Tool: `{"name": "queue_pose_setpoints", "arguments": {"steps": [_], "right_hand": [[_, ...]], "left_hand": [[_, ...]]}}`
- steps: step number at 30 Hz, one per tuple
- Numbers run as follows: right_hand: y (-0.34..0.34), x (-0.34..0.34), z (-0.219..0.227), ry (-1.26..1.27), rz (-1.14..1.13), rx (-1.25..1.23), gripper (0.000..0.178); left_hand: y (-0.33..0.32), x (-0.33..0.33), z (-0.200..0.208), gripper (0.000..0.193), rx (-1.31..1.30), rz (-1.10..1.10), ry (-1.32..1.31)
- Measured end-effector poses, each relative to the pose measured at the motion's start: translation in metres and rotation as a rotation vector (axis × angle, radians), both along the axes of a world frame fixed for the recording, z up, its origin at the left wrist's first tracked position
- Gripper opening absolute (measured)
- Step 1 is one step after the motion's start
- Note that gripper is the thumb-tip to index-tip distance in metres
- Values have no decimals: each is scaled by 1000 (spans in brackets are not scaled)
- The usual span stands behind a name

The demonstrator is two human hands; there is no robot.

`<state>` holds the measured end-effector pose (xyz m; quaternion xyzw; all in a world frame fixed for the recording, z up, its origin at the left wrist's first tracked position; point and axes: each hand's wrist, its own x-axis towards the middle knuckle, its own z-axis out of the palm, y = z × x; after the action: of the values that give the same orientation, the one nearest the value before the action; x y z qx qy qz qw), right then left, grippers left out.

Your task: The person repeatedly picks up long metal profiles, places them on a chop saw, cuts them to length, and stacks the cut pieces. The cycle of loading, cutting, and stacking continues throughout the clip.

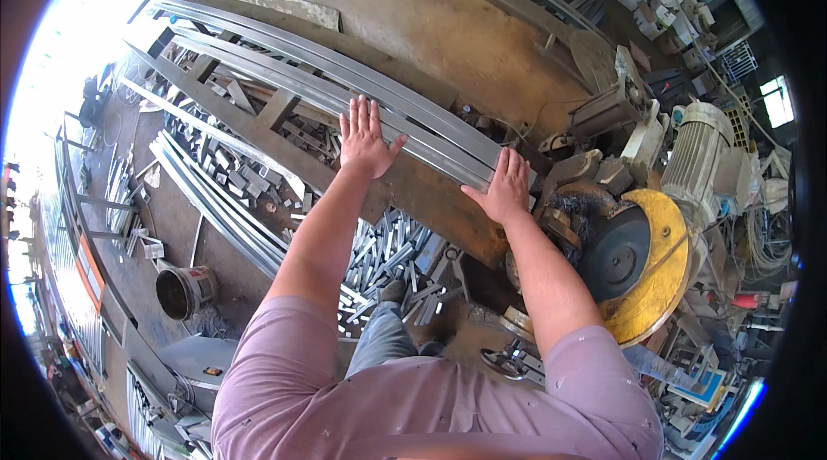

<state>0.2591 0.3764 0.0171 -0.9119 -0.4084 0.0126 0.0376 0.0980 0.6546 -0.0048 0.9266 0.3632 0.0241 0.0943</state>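
Straight, square-edged metal tubes [301, 59], smooth and dull grey with bright highlights, lie lengthwise in two parallel groups on the worktop [250, 124], a dark, rust-stained steel frame with flat cross members. The left hand [366, 146] is palm down, fingers extended and slightly spread, over the nearer group, toward the worktop's near edge. The right hand [506, 189] is also unclosed, thumb apart, fingers over the tube ends at the worktop's right end. Neither hand is wrapped around a tube; firmness of contact cannot be determined.

Just beside the right forearm is an abrasive saw: flat dark disc [613, 257], curved, scuffed yellow guard [670, 257], ribbed grey motor [699, 150]. Short metal offcuts [379, 245] litter the floor below the worktop's near edge. A round, stained bucket [203, 283] lies tilted on the floor; its dark interior hides any contents.
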Motion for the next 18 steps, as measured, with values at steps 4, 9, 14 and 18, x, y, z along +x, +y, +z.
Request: {"name": "queue_pose_setpoints", "arguments": {"steps": [4,9,14,18], "right_hand": [[15,4,-1,-47,-8,-10,127],[27,17,-9,-99,6,29,126],[37,27,-13,-136,-2,11,124],[40,28,-14,-141,11,24,124]], "left_hand": [[18,12,0,107,-10,-9,4],[37,29,3,108,-27,-33,28],[47,40,8,108,-52,-44,52],[57,34,18,108,-130,-81,52]]}}
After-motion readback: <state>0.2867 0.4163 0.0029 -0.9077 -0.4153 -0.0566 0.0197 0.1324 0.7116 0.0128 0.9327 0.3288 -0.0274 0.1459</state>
